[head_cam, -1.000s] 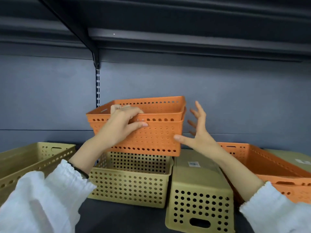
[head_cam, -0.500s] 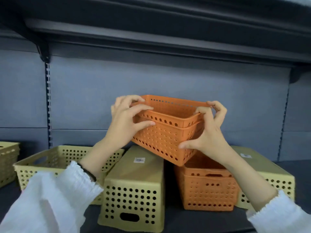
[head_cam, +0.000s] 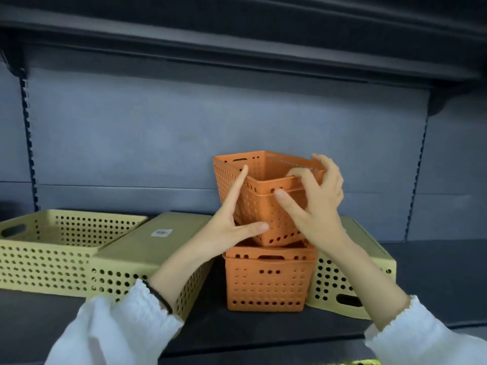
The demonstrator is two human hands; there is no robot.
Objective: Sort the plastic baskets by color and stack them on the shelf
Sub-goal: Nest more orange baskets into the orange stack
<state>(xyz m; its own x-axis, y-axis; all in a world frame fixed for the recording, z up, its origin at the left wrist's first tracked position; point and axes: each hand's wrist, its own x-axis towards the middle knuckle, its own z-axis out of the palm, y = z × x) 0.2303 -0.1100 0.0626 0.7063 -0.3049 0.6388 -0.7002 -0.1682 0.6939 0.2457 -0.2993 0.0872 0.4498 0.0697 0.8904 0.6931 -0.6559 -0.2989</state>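
Observation:
Two nested orange baskets (head_cam: 259, 204) are tilted and held just above an upright orange basket (head_cam: 266, 280) that stands on the dark shelf (head_cam: 434, 264). My left hand (head_cam: 232, 222) presses flat against their near left side, fingers spread. My right hand (head_cam: 316, 198) grips their right rim, fingers hooked over the edge. The held baskets' lower corner touches or sits just inside the standing basket's rim.
An upright yellow basket (head_cam: 50, 248) stands at the left. An upside-down yellow basket (head_cam: 147, 251) lies next to it, and another yellow one (head_cam: 361, 272) lies to the right of the orange stack. A shelf board (head_cam: 237, 40) hangs overhead.
The nested orange baskets moved right and down onto the standing orange basket. My left hand shifted from the rim to the side, and the view panned right.

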